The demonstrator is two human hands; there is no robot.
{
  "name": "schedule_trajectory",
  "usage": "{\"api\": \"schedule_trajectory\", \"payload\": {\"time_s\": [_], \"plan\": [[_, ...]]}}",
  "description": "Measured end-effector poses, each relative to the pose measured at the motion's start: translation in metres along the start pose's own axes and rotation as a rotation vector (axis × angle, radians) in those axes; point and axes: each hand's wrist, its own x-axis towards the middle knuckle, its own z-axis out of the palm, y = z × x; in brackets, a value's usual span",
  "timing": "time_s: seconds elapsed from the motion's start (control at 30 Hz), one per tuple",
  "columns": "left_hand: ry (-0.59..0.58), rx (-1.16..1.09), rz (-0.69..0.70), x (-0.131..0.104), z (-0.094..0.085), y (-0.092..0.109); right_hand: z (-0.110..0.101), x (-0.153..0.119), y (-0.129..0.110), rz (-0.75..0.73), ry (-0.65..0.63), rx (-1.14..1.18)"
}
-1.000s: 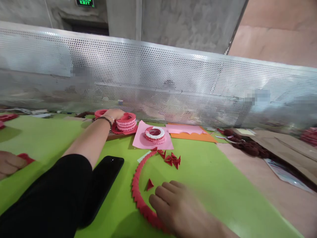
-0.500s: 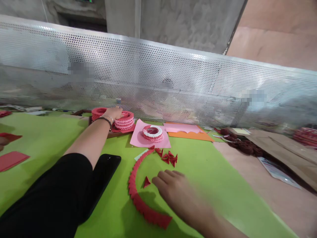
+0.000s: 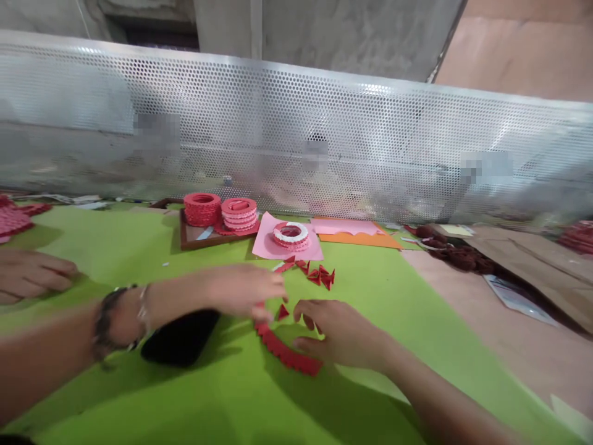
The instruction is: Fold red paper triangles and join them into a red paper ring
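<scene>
Beyond and to the left of the curved red paper strip (image 3: 288, 355), which lies on the green bench (image 3: 417, 327) between the two hands, a brown tray (image 3: 188, 243) carries a stack of red rings (image 3: 202, 216) and, beside it, a stack of pink and red rings (image 3: 239, 221). Straight beyond the strip, a pink paper sheet (image 3: 263, 249) bears a white, red and pink ring stack (image 3: 293, 243); farther right, another pink sheet (image 3: 343, 227) overlaps an orange sheet (image 3: 365, 240). Small red folded triangles (image 3: 315, 275) lie just past the strip, with a single red triangle (image 3: 283, 312) inside its curve. Left of the strip, a black smartphone (image 3: 180, 340) lies partly beneath the left forearm, and farther left rests another person's hand (image 3: 37, 273). A perforated metal panel (image 3: 278, 136) stands behind everything. The left hand (image 3: 238, 289) covers the strip's far part, fingers bent; it is blurred, so I cannot tell whether its grip has closed on the paper. The right hand (image 3: 340, 334) has a loosely curled, parted grip with nothing in it, its thumb just beside the strip's inner edge.
</scene>
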Motion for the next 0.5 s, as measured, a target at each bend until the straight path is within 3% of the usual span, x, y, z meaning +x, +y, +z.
{"api": "schedule_trajectory", "payload": {"time_s": [0.03,0.1,0.23,0.37,0.5], "plan": [[-0.049,0.007,0.028,-0.007,0.009,0.011,0.002,0.0,-0.001,-0.006,-0.008,-0.006],[-0.017,0.024,-0.002,-0.015,0.025,0.023,0.006,0.003,0.001,0.031,0.024,-0.052],[0.042,-0.036,-0.113,-0.007,0.052,0.021,0.009,0.011,0.013,0.146,0.155,-0.065],[0.109,-0.156,-0.176,0.009,0.065,0.014,0.0,0.012,0.03,0.227,0.265,-0.043],[0.175,-0.191,-0.193,0.01,0.069,0.015,-0.01,0.012,0.047,0.303,0.369,-0.007]]}}
